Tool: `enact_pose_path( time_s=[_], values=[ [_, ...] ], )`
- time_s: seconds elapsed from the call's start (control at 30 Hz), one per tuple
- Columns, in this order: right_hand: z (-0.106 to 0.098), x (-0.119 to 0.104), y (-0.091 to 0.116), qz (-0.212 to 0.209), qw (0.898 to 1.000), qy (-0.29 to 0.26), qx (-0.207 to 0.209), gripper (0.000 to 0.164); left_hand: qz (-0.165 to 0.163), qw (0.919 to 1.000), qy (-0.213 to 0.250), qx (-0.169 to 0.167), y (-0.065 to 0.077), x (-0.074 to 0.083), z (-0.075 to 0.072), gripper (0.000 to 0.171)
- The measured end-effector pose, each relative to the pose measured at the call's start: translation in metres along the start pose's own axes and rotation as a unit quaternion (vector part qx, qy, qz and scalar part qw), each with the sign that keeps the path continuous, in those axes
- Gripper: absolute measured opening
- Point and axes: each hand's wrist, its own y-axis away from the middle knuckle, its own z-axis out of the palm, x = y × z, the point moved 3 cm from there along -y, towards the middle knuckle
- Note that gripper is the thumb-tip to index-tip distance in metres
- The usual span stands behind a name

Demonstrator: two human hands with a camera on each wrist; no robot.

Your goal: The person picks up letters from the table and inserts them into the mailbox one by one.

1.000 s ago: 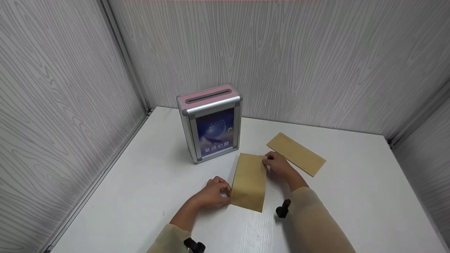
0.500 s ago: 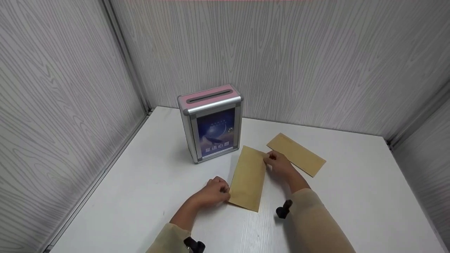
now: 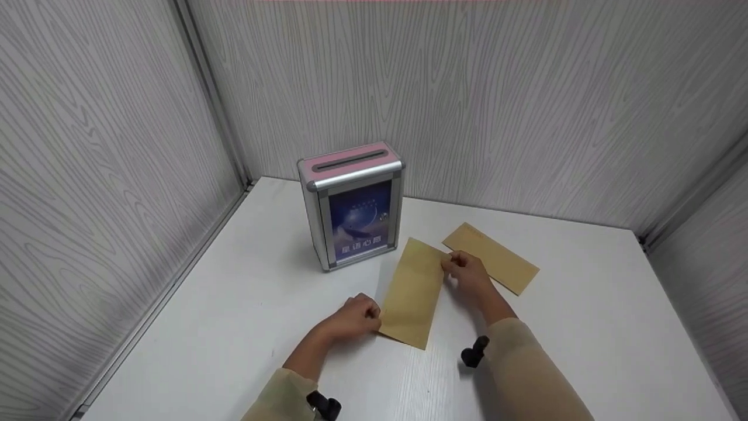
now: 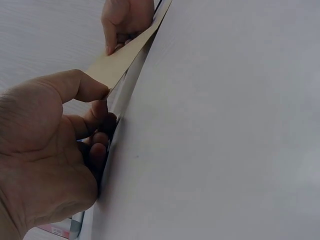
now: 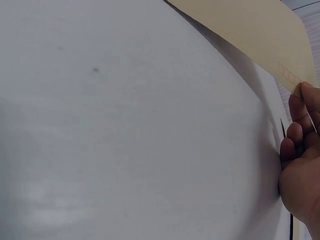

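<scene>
Both hands (image 3: 355,317) (image 3: 469,275) pinch a tan envelope (image 3: 412,292) (by opposite edges).

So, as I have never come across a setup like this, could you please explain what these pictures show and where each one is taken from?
There is no machine here, just a person's left hand and right hand, both bare. The wide view comes from a camera worn on the head, looking forward and down. The two closer views come from cameras on the wrists, each watching its own hand's work.

On the white table stands an upright box with a slot in its pink top. A loose envelope lies to the right of it. Between the hands is the held envelope: the left hand pinches it near the lower left corner, the right hand by its right edge, near the top.
</scene>
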Motion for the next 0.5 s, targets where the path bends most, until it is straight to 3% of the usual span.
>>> enact_pose_path(
  time_s=[0.23,0.5],
  values=[
    [-0.007,-0.001,0.007,-0.003,0.999,-0.054,0.010,0.018,-0.001,1.0000,-0.004,0.003,0.000,0.001,0.002,0.008],
    [-0.009,-0.019,0.020,-0.003,0.992,-0.126,0.004,0.019,-0.006,0.9999,-0.009,0.005,0.000,0.001,0.004,0.006]
  ],
)
